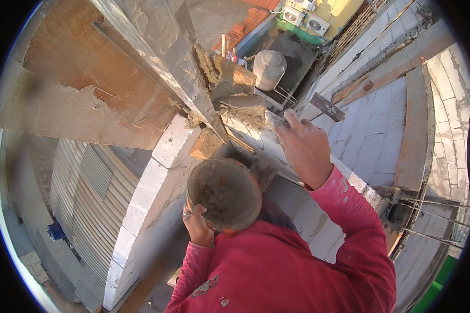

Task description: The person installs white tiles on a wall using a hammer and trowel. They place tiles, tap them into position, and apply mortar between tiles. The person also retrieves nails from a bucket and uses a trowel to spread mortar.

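My left hand point(197, 225) grips the near-left rim of a round orange-and-grey bucket point(248, 180), tilted so its opening faces up at me. Wet grey mortar point(222, 195) lies inside. Raised ahead and to the right, my right hand point(296, 143) is closed, its fingers whitened with mortar. It appears to hold a mortar-covered trowel point(244, 108) whose handle is hidden by the fingers. The blade lies against the corner beside a grey upright post point(159, 47), where rough mortar point(206, 62) clings to the edge.
A curved-looking white block wall point(141, 201) runs down the left, beyond it a corrugated roof point(83, 193). Stained formwork board point(83, 88) stands upper left. A water tank point(269, 69) sits far below. Bare rebar point(433, 235) juts out at right near another block wall point(371, 125).
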### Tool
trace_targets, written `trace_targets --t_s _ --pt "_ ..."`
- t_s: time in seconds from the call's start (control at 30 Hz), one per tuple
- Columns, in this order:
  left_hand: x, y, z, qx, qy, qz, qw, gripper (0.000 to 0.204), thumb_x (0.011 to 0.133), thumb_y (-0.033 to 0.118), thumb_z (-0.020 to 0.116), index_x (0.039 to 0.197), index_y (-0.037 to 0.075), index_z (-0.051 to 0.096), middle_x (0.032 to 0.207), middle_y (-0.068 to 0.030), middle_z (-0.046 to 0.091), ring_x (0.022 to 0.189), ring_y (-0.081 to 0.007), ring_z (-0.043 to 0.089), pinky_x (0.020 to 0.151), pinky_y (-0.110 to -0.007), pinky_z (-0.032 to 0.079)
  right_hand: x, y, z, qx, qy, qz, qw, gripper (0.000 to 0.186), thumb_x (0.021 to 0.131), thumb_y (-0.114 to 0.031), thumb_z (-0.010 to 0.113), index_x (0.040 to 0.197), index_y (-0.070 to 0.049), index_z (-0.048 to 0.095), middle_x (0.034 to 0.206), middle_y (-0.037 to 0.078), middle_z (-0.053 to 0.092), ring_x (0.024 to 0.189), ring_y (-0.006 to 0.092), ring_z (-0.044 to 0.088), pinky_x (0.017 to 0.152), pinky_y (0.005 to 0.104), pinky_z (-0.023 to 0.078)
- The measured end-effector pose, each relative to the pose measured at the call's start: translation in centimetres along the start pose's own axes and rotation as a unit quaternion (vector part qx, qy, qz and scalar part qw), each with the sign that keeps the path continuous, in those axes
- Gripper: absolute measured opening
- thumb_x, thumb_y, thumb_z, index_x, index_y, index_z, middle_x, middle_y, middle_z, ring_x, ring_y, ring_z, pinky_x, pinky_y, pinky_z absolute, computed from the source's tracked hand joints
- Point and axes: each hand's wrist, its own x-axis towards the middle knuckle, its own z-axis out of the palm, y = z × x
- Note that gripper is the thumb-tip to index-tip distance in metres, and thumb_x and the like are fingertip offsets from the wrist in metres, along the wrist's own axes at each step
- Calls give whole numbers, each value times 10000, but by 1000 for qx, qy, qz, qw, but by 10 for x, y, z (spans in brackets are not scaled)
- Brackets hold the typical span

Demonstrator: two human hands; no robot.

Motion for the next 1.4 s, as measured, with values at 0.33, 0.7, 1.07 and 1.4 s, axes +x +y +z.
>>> trace_targets --t_s 0.33,0.7,1.07,1.4 --pt "18 -31 12 -50 -29 7 998 223 840 15 547 1054 77 543 865 -61 571 438 -181 527 278 -305 412 -9 -27 6 53 5 53 997 386 886 -78 587 1264 -4 615 1042 176 586 693 305 679 567 408 556" --pt "-1 -18 -6 -47 -64 -32 996 168 824 -47 548 930 83 532 802 -33 554 562 -144 533 400 -297 437 26 -65 12 187 -53 56 979 417 953 -200 595 1314 9 602 997 246 668 894 440 662 807 513 540" --pt "17 -27 -77 -41 -102 1 994 191 832 -1 565 1009 66 536 807 -55 551 348 -151 417 248 -305 344 2 -44 -6 127 -91 47 987 461 965 -266 625 1374 -59 572 1190 225 688 1095 414 648 949 475 516" --pt "18 -3 -71 -4 -166 41 985 219 794 -49 552 976 72 560 816 -14 561 523 -114 483 455 -277 414 -169 -76 -88 276 -100 152 944 465 930 -261 683 1339 -59 592 1150 183 702 1033 397 671 907 473 527"
